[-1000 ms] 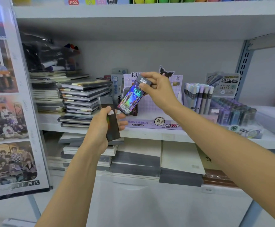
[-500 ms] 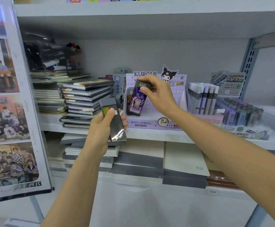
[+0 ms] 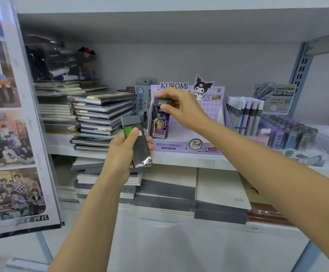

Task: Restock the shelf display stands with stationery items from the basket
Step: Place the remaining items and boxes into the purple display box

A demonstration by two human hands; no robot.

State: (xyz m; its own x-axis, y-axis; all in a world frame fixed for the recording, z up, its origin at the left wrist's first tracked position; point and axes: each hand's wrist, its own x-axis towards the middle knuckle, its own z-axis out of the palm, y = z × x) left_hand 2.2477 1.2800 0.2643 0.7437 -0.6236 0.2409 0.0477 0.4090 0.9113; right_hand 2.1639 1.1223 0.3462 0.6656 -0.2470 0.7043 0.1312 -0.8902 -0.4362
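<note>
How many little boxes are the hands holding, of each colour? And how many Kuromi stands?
Dark box, in left hand: 1
Purple box, in right hand: 1
Kuromi stand: 1
Total: 3

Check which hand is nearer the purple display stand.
Right. The right hand is in the purple display stand, pinching the top of an upright purple box. The left hand holds a dark box in front, to its left.
</note>
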